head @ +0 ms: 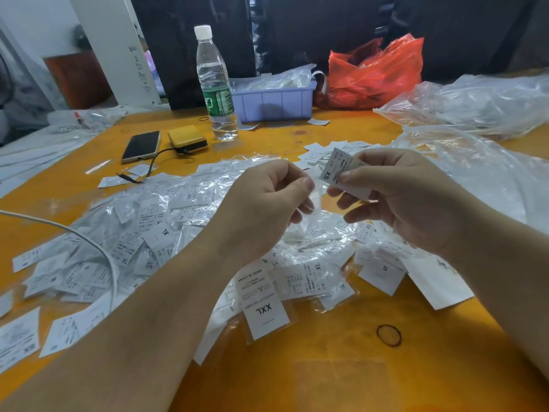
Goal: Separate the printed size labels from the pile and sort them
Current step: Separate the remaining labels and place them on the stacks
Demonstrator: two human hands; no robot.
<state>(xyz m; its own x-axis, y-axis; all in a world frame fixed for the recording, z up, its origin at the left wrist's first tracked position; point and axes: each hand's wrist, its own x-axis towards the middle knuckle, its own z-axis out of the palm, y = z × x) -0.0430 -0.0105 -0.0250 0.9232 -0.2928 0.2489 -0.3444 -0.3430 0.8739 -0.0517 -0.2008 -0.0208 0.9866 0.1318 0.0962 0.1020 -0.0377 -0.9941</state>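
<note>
A wide pile of white size labels in clear plastic sleeves [166, 221] covers the orange table [326, 367]. Above the pile my right hand [407, 200] pinches a small white label printed XS [335, 171] between thumb and fingers. My left hand [267, 200] has its fingers curled and pinches a thin clear plastic sleeve [309, 209] just left of that label. An XXL label [266, 313] lies at the near edge of the pile, an S label [383, 275] to its right. A few loose labels [323, 153] lie behind my hands.
A water bottle [215, 84], a phone [141, 147] and a yellow power bank [187, 138] stand at the back left. A purple bin [273, 101], a red bag [377, 72] and clear plastic bags [475, 102] line the back. A white cable [89, 242] crosses the pile; a rubber band [388, 335] lies near.
</note>
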